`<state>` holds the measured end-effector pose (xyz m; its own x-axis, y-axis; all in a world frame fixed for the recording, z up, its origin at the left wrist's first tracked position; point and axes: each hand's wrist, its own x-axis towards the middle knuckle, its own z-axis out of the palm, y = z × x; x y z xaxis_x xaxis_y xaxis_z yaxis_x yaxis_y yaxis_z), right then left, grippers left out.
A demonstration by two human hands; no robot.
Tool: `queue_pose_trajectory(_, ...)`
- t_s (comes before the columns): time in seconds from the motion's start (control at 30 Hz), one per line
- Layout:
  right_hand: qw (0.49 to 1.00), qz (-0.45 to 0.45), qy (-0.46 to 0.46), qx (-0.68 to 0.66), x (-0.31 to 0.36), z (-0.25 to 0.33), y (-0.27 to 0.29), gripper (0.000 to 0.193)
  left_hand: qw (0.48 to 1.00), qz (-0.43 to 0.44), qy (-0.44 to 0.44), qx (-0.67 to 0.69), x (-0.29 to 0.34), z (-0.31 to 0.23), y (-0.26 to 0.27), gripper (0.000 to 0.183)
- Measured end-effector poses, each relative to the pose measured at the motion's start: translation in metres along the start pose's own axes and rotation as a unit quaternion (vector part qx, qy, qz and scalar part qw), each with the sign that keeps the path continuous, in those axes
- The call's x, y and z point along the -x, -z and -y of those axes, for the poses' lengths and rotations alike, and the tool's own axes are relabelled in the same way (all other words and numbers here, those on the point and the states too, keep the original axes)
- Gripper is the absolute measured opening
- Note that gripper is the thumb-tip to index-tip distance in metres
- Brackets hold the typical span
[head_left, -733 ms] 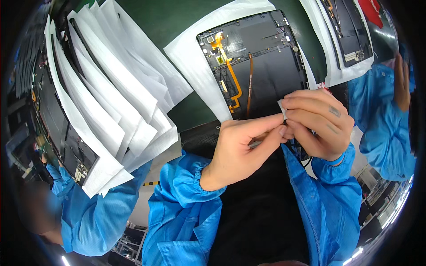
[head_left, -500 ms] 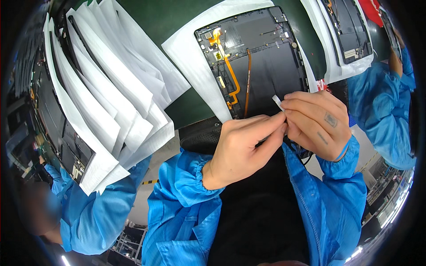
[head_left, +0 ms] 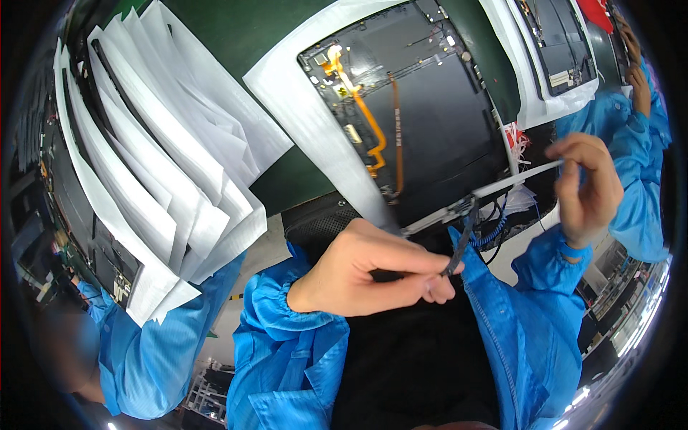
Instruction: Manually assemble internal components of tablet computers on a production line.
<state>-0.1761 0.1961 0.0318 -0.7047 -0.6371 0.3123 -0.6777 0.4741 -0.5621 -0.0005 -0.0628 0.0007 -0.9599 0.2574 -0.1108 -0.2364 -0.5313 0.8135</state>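
My left hand (head_left: 373, 269) pinches the lower end of a thin dark strip (head_left: 461, 244) between thumb and fingertips. A white strip (head_left: 517, 180) stretches from the dark strip's upper end to my raised right hand (head_left: 591, 186), whose fingertips are closed on it. Both strips meet just off the near right corner of a black device housing (head_left: 444, 136). Orange flex cables (head_left: 371, 125) run along that housing's left part. Under it lies a white protective sheet (head_left: 294, 79), on a green work surface (head_left: 215, 32).
Black panels between white sheets (head_left: 165, 150) stand stacked at the left. Another housing (head_left: 562, 46) lies on white sheeting at the upper right. A coiled blue cable (head_left: 491, 233) hangs by the near edge. Co-workers in blue sleeves (head_left: 154, 351) are on both sides.
My hands have moved apart: the right one up and outward with the white strip, the left one down toward me with the dark strip. The view has shifted slightly.
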Motion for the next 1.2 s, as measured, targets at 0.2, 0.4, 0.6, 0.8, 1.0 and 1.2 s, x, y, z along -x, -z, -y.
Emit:
queue_pose_trajectory(0.2, 0.937, 0.117, -0.256, 0.205, 0.037, -0.038, 0.061, 0.014, 0.999, 0.029, -0.018, 0.0, 0.0, -0.003, -0.001, 0.028)
queue_pose_trajectory(0.4, 0.962, 0.138, 0.144, -0.184, -0.008, 0.029, -0.017, 0.025, 0.994, 0.007, -0.016, -0.105, -0.01, -0.018, -0.012, 0.016)
queue_pose_trajectory(0.6, 0.929, 0.154, 0.26, -0.215, -0.05, 0.026, -0.037, 0.016, 0.928, -0.109, -0.169, -0.313, -0.019, -0.007, -0.001, 0.016)
queue_pose_trajectory(0.8, 0.977, 0.124, 0.158, -0.069, -0.081, 0.004, -0.072, 0.023, 0.692, -0.133, -0.07, -0.706, -0.023, 0.017, 0.008, 0.063)
queue_pose_trajectory(1.0, 0.978, 0.111, 0.071, -0.163, -0.096, 0.007, -0.089, 0.02, 0.679, -0.104, -0.066, -0.724, -0.02, 0.013, 0.019, 0.061)
queue_pose_trajectory(1.2, 0.966, 0.07, 0.129, -0.214, -0.098, -0.019, -0.111, 0.02, 0.665, -0.101, -0.078, -0.736, -0.019, 0.02, 0.019, 0.05)
